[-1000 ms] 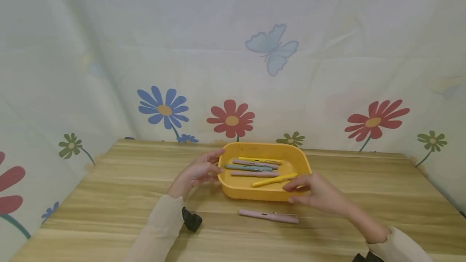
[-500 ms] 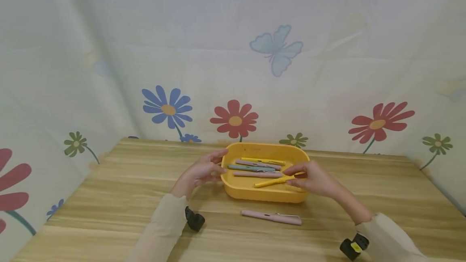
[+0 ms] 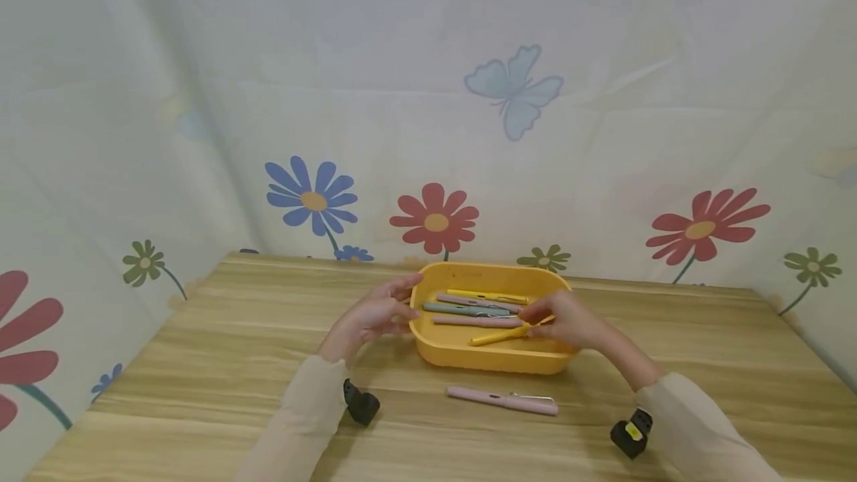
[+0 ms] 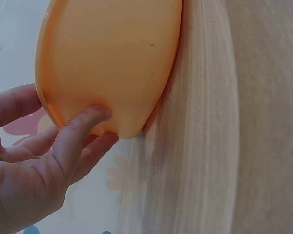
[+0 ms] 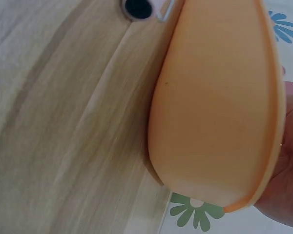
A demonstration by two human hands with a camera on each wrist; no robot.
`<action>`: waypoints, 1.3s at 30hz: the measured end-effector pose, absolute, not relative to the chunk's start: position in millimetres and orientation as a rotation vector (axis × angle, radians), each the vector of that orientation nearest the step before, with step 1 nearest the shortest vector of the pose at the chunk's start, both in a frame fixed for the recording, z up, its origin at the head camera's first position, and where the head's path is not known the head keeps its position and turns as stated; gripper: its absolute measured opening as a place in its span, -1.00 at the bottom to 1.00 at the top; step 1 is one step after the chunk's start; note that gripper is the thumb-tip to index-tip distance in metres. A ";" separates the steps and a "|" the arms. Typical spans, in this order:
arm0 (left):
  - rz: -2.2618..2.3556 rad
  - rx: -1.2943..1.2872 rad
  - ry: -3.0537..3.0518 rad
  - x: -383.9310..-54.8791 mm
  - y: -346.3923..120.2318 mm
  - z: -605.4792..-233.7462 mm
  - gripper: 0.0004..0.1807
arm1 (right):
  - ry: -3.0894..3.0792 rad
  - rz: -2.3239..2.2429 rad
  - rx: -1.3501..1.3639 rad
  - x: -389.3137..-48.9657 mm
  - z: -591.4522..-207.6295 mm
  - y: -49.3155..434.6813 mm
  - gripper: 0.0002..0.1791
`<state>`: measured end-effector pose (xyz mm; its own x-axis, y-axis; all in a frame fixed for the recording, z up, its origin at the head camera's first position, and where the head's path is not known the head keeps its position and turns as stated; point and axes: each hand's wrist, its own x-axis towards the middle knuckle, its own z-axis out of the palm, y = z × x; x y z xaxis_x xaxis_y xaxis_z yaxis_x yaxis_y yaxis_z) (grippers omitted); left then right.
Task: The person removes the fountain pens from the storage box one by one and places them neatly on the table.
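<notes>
While gripping the tray (image 3: 492,361) by its left end with the left hand (image 3: 370,312), reaching inside it with the right hand (image 3: 569,320). Covering the right end of the near yellow pen (image 3: 497,336) with the fingers (image 3: 538,309); cannot tell whether pinched. Can see two lilac pens (image 3: 472,321), a green pen (image 3: 462,309) and a far yellow pen (image 3: 485,295) behind it in the tray, plus another lilac pen (image 3: 502,400) on the table (image 3: 201,363) in front.

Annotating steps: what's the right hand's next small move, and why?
Probably secure a pinch on the nearer yellow pen: the fingertips of the right hand are at its right end, grip unclear; the left hand holds the yellow tray.
</notes>
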<state>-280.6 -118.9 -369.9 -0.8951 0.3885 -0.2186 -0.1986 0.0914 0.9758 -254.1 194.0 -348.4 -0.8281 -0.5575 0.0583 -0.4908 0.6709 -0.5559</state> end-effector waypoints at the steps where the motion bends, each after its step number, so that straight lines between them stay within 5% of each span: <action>1: 1.853 0.184 1.957 -280.8 -118.9 -369.8 -0.25 | 2.768 -0.847 -0.878 -255.4 -349.0 193.8 -0.73; 39: 1.852 0.191 1.965 -279.4 -118.4 -369.7 -0.26 | 2.724 -0.467 -0.870 -268.7 -351.5 179.8 -0.92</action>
<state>-279.4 -118.4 -369.7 -0.8974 0.3857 -0.2140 -0.1908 0.0980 0.9767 -268.7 179.8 -351.5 -0.7928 -0.5951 -0.1318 -0.5172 0.7712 -0.3711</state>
